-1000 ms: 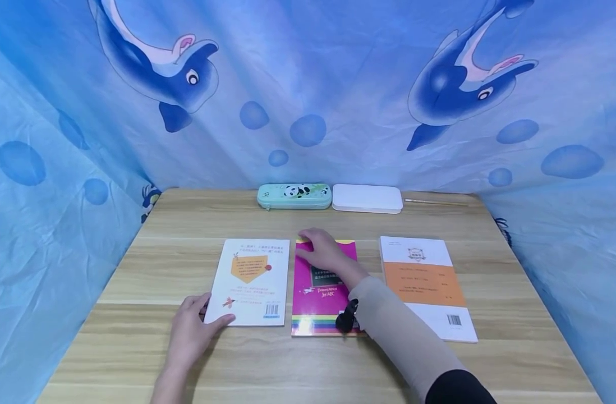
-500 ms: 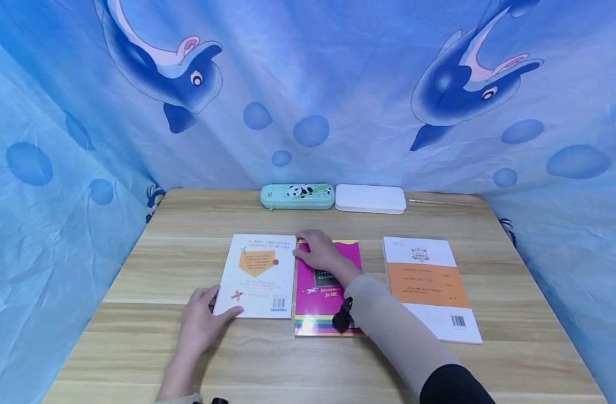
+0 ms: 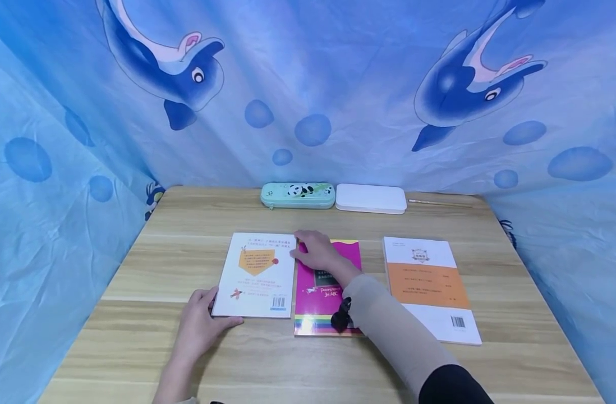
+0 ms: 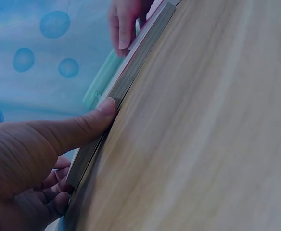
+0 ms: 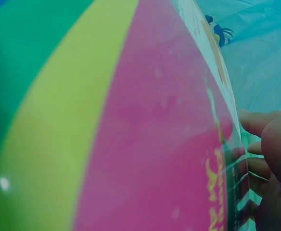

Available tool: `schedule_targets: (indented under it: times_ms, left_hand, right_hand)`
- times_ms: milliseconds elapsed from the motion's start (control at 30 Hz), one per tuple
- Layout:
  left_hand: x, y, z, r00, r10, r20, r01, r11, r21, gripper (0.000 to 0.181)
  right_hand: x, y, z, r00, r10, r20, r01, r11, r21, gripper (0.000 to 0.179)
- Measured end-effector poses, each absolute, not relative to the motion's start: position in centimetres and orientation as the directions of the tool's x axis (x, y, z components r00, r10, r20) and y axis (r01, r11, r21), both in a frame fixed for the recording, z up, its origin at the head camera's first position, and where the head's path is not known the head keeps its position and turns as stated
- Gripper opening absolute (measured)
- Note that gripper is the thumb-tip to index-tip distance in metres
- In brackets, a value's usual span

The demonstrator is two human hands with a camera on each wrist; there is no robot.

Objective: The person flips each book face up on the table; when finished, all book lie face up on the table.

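A white paperback book (image 3: 257, 275) with an orange printed panel lies flat on the table, barcode at its near right. My left hand (image 3: 199, 322) holds its near left corner: in the left wrist view the thumb (image 4: 85, 129) lies against the page edge, the other fingers at the corner. My right hand (image 3: 315, 249) reaches over a magenta book (image 3: 318, 306) with a rainbow band. Its fingertips touch the white book's far right corner and right edge. Part of the magenta cover is hidden under the right hand and sleeve.
A white-and-orange book (image 3: 429, 283) lies to the right, partly behind the right sleeve (image 3: 394, 325). Along the table's back edge are a mint panda pencil case (image 3: 298, 195), a white case (image 3: 371, 198) and a thin pencil-like stick (image 3: 439, 203). Dolphin-print cloth (image 3: 358, 112) hangs behind.
The white book has moved right and slightly away, up beside the magenta book. My left hand moved with it, and its thumb slid from the cover to the near edge. The right hand barely shifted.
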State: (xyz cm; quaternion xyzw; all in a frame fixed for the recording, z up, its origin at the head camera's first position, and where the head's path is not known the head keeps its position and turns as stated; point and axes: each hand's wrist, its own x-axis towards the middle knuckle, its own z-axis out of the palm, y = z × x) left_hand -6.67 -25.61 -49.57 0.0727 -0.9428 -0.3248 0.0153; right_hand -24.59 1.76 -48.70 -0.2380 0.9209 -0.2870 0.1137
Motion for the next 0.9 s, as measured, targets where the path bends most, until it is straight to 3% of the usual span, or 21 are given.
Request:
schedule_targets:
  times_ms: [200,400,667,900]
  left_hand:
    - [-7.1,-25.3,-49.5,-0.994,-0.106,0.006,-0.081,0.796,0.600,0.106]
    - [-7.0,-25.6,-49.5,-0.995,-0.096,0.012,-0.070,0.801,0.595,0.105]
    - [-6.6,-26.2,-49.4,-0.998,-0.058,-0.006,-0.049,0.770,0.636,0.108]
    - [-6.0,-25.8,-49.3,-0.998,-0.008,0.065,0.035,0.768,0.639,0.084]
  right_hand:
    - [-24.8,1.6,-48.4,-0.867,-0.494,-0.069,-0.340,0.686,-0.643,0.052]
    - [-25.0,1.7,-48.0,-0.875,-0.477,0.084,-0.380,0.569,-0.729,0.045]
    - [-25.2,2.9,-48.0,-0.809,-0.556,0.191,-0.530,0.550,-0.646,0.048]
    - [-25.6,3.6,-47.7,-0.785,-0.551,0.282,-0.568,0.460,-0.683,0.044]
